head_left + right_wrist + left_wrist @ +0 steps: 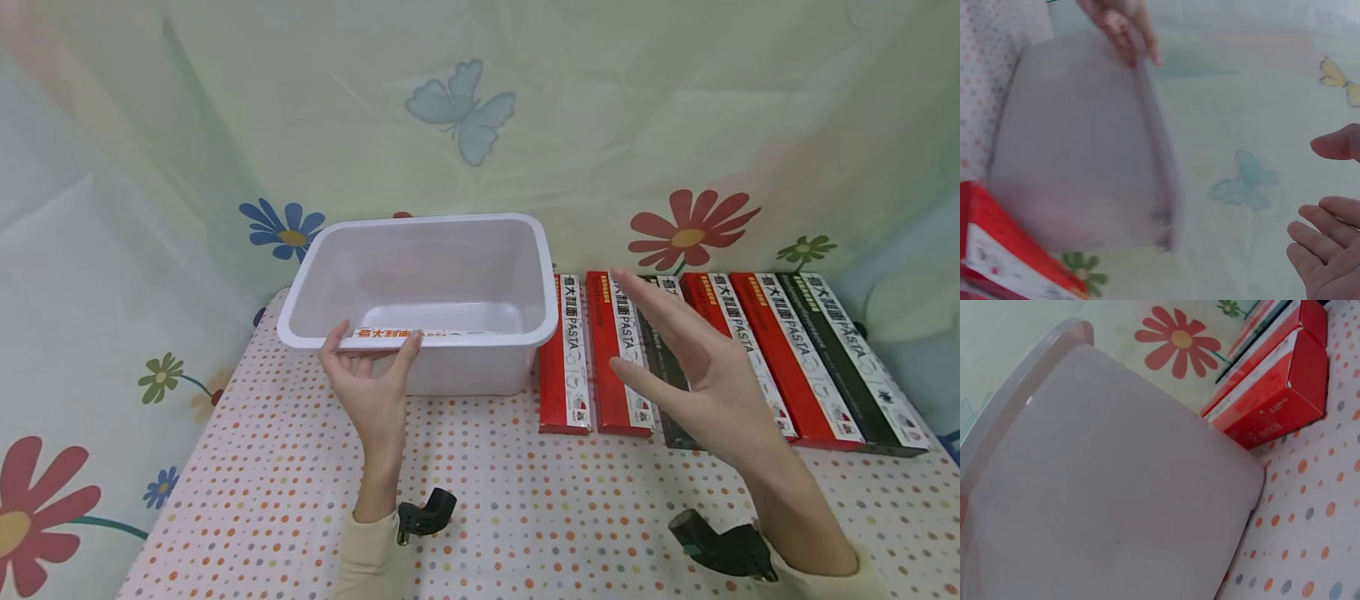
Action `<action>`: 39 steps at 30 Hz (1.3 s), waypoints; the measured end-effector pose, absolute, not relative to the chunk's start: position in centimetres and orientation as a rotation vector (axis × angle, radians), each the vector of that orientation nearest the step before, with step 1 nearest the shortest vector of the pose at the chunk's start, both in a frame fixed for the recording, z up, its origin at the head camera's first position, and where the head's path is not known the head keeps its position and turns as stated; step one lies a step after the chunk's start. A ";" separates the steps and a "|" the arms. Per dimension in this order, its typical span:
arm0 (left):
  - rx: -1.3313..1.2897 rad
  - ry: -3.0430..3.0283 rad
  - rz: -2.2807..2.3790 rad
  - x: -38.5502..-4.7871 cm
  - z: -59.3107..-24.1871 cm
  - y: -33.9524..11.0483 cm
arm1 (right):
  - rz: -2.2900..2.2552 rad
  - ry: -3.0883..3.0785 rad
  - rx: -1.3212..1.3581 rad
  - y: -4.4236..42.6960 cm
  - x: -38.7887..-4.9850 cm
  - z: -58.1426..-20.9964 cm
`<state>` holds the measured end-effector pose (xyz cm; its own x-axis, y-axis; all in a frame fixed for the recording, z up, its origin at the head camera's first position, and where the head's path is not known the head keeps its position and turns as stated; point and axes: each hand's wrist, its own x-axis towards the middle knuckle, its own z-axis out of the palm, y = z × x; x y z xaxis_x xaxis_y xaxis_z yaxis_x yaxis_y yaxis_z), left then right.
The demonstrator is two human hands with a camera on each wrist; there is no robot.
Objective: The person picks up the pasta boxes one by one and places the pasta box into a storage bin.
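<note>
A white bin stands on the dotted table; its side fills much of the left wrist view. My left hand grips its front rim, thumb and a finger over the edge, other fingers curled beneath. Just inside that rim shows a pasta box with orange lettering, mostly hidden by the wall; whether the hand touches it I cannot tell. My right hand hovers over the row of pasta boxes, thumb and fingers spread, holding nothing. Its fingers also show in the right wrist view, at the right edge.
Right of the bin, several red and black pasta boxes lie lengthwise side by side, from a red box to a black box at the far right. Behind hangs a patterned cloth with flowers and a butterfly.
</note>
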<state>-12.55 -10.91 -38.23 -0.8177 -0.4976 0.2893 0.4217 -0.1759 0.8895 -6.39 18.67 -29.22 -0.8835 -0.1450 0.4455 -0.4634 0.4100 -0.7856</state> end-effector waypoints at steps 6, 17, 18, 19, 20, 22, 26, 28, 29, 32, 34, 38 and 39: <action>0.126 -1.477 -2.036 -12.7 -37.9 -10.6 | 1.577 -2.396 0.367 18.0 -6.8 -33.9; 0.084 -1.475 -2.025 -12.8 -38.2 -10.4 | 1.600 -2.571 -0.050 15.4 -8.6 -40.6; 0.076 -1.464 -2.030 -12.9 -38.2 -10.4 | 1.583 -2.581 -0.070 15.2 -8.6 -41.0; 0.071 -1.455 -2.035 -12.9 -38.3 -10.4 | 1.583 -2.583 -0.083 15.0 -8.7 -41.3; 0.067 -1.447 -2.039 -12.9 -38.3 -10.4 | 1.585 -2.584 -0.093 14.8 -8.7 -41.6; 0.062 -1.433 -2.047 -12.9 -38.3 -10.4 | 1.575 -2.596 -0.111 14.5 -8.7 -42.1; 0.063 -1.414 -2.058 -13.0 -38.4 -10.4 | 1.544 -2.643 -0.169 13.9 -8.5 -43.0; 0.064 -1.405 -2.063 -13.0 -38.4 -10.4 | 1.514 -2.681 -0.189 13.5 -8.5 -43.5; 0.063 -1.403 -2.064 -13.0 -38.4 -10.4 | 1.507 -2.692 -0.194 13.4 -8.5 -43.7; 0.065 -1.403 -2.064 -13.0 -38.5 -10.4 | 1.504 -2.687 -0.185 13.0 -8.7 -44.3; 0.068 -1.404 -2.065 -13.0 -38.5 -10.5 | 1.508 -2.659 -0.169 12.9 -8.9 -44.6; 0.065 -1.413 -2.060 -13.0 -38.6 -10.6 | 1.479 -2.650 -0.160 12.9 -9.1 -44.9; 0.061 -1.419 -2.056 -13.0 -38.6 -10.6 | 1.474 -2.654 -0.164 12.9 -9.1 -44.9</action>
<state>-12.99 -10.61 -38.62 -0.7994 -0.5183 0.3040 0.4681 -0.2199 0.8559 -9.13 12.91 -44.95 -0.9891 0.1428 0.0361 0.0448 0.5255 -0.8496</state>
